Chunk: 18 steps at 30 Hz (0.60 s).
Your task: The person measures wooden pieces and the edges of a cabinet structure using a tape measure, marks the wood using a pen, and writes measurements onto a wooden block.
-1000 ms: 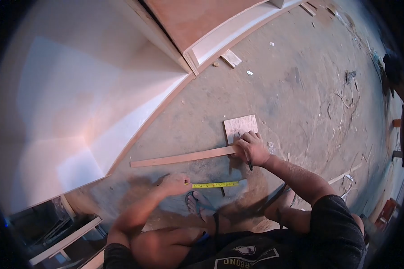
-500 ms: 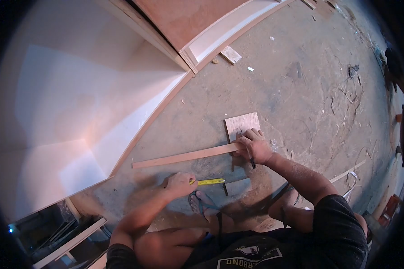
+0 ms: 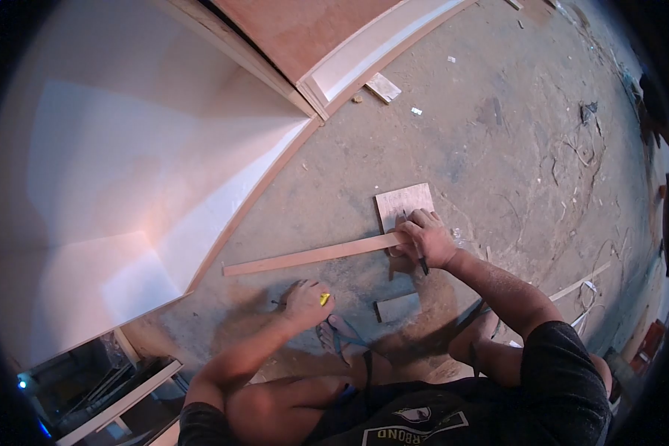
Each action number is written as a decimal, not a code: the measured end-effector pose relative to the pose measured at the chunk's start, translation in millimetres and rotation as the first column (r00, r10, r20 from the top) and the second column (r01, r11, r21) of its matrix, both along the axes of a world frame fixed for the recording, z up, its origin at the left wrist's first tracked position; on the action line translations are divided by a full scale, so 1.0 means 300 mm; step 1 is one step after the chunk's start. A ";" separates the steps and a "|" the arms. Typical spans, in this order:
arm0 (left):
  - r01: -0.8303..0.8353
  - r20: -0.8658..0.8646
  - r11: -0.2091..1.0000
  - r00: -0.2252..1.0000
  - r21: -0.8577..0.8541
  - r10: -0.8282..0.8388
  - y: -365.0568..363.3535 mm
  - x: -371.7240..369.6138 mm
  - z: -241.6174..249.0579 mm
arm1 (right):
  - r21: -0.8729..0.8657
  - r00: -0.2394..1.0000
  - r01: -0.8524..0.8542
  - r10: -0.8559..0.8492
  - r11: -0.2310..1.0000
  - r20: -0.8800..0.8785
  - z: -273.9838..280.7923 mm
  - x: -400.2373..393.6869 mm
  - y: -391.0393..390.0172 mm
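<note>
My left hand is closed around a tape measure; a short yellow bit of its blade shows, and its case is mostly hidden by my fingers. My right hand grips the right end of a long, thin wood strip and also has a dark pen between its fingers. Under that hand lies a small flat board with faint pencil-like writing on it. The strip slants across to the left, its far end near the cabinet's edge.
A large pale cabinet-like wooden structure fills the left side. A small wood offcut lies near my sandalled foot. Another wood scrap rests by the curved edge. Thin strings and debris litter the concrete floor at right.
The yellow tape blade has drawn back, leaving just a short bit out. My left hand has shifted slightly right and up. My right hand still holds the strip and the pen.
</note>
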<state>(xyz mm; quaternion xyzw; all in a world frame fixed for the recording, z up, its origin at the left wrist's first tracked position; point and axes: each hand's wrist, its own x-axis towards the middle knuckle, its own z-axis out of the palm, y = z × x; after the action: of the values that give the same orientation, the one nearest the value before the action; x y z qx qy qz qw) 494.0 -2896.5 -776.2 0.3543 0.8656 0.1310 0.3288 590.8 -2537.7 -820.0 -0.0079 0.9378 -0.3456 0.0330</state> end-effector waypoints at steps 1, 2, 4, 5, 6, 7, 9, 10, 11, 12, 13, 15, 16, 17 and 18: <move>0.006 -0.011 1.000 1.000 0.022 -0.006 -0.001 0.000 -0.001 | -0.006 1.000 -0.002 0.002 1.000 -0.012 -0.003 -0.001 0.001; 0.014 -0.021 0.999 1.000 0.044 -0.013 -0.001 0.000 0.000 | -0.011 1.000 -0.004 0.003 1.000 -0.023 -0.006 -0.001 0.002; 0.020 -0.076 0.993 0.997 0.121 -0.011 0.003 -0.001 -0.003 | -0.039 0.999 0.001 0.000 0.999 0.033 -0.010 0.000 0.006; 0.025 -0.107 0.987 0.994 0.160 -0.008 0.004 -0.002 -0.006 | -0.052 0.998 0.004 -0.001 0.999 0.057 -0.012 -0.001 0.010; 0.044 -0.074 0.988 0.997 0.149 -0.034 -0.005 0.006 -0.023 | -0.087 0.998 0.020 -0.014 0.996 0.065 -0.017 0.010 0.013; 0.059 -0.059 0.989 0.997 0.137 -0.051 -0.020 0.010 -0.041 | -0.123 0.998 0.026 -0.019 0.992 0.054 -0.029 0.025 0.013; -0.013 -0.002 1.000 1.000 -0.003 0.013 -0.002 -0.024 0.022 | -0.187 1.000 0.010 -0.009 0.982 0.008 -0.066 0.011 0.025; -0.101 0.045 0.987 0.993 -0.122 0.108 0.028 -0.035 0.075 | -0.225 0.998 -0.023 0.011 0.974 -0.054 -0.089 -0.002 0.036; 0.057 -0.040 0.992 0.997 -0.111 -0.062 -0.003 -0.040 0.041 | -0.258 0.993 -0.060 0.030 0.964 -0.116 -0.110 -0.015 0.047; 0.016 0.057 0.995 0.998 -0.101 -0.011 -0.009 -0.050 0.037 | -0.273 0.994 -0.064 0.035 0.960 -0.107 -0.026 -0.046 0.055; -0.016 0.176 0.995 0.984 -0.095 0.032 -0.017 -0.067 0.041 | -0.338 0.989 -0.085 0.038 0.937 -0.142 0.002 -0.071 0.050; -0.351 0.586 0.933 0.741 -0.078 0.328 -0.041 -0.121 0.070 | -0.443 0.986 -0.122 0.059 0.888 -0.153 0.079 -0.146 0.055; -0.484 0.760 0.868 0.520 -0.115 0.390 -0.043 -0.149 0.077 | -0.480 0.988 -0.127 0.070 0.868 -0.135 0.129 -0.170 0.052; -0.523 0.808 0.852 0.485 -0.038 0.334 -0.042 -0.177 0.123 | -0.516 0.991 -0.128 0.083 0.847 -0.108 0.164 -0.194 0.056; -0.596 0.819 0.801 0.481 0.046 0.311 -0.023 -0.194 0.187 | -0.550 0.986 -0.154 0.090 0.821 -0.142 0.175 -0.220 0.061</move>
<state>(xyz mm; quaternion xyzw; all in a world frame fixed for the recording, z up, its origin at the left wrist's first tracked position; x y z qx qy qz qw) 435.7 -2903.5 -720.1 0.0642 0.6626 0.4949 0.5585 524.8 -2519.5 -767.4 -0.0961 0.7935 -0.6010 -0.0002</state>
